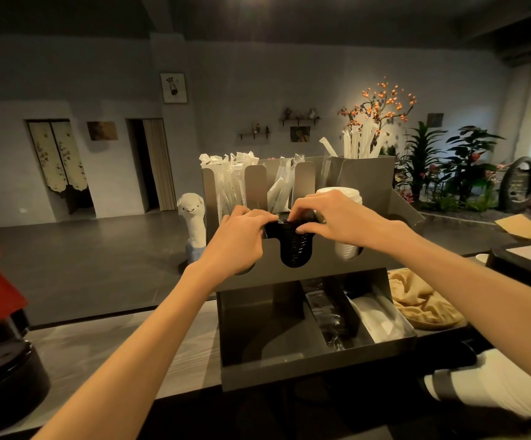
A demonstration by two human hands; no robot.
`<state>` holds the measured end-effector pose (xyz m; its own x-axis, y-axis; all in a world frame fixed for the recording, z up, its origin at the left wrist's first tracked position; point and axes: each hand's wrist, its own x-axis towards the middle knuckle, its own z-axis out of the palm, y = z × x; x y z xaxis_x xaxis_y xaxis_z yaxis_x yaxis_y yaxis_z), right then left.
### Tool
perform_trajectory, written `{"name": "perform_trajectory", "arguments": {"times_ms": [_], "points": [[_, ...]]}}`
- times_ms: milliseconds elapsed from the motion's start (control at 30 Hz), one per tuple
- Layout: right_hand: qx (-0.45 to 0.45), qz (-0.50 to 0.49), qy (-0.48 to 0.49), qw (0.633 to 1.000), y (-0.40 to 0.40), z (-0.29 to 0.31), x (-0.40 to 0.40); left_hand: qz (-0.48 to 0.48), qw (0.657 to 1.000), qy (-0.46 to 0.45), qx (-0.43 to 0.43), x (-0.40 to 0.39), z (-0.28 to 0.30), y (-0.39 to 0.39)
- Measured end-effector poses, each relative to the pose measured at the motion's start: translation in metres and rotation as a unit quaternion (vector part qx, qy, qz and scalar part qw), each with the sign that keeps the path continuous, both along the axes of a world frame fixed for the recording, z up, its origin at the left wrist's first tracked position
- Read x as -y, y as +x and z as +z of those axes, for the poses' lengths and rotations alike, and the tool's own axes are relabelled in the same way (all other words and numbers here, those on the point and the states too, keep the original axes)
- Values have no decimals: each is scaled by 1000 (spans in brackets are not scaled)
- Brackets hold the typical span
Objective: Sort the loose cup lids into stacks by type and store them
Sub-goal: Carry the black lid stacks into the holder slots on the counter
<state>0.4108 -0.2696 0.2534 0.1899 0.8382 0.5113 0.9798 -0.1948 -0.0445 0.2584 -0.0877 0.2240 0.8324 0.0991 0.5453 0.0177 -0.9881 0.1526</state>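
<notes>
Head view: we have both hands at the middle slot of the grey organizer point(318, 373) on the desk point(99, 354). Left hand point(240, 241) and right hand point(327, 217) curl their fingers point(305, 230) round the top of the black lid stack point(295, 249), which sits in that slot. One black stack, count unreadable; one white lid stack point(346, 193) in the slot to its right. Straw bundles point(229, 182) stand behind the organizer.

Handling guess: thin plastic, light, springy, slick when nested. We'd hold the rim edges from both sides and press evenly so the stack doesn't skew or pop apart.
</notes>
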Motion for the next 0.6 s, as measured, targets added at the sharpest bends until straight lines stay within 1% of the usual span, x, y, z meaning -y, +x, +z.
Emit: {"name": "perform_trajectory", "arguments": {"times_ms": [233, 367, 467, 600], "points": [[-18, -9, -2, 1000, -3, 0, 3, -13, 1000, -3, 14, -1, 0, 2], [-6, -11, 11, 1000, -6, -4, 1, -14, 1000, 2, 24, -2, 0, 5], [-8, -15, 13, 1000, -8, -8, 2, -7, 1000, -4, -2, -1, -5, 4], [-6, -24, 21, 999, -12, -11, 1, 15, 1000, 11, -8, 1, -3, 1]]}}
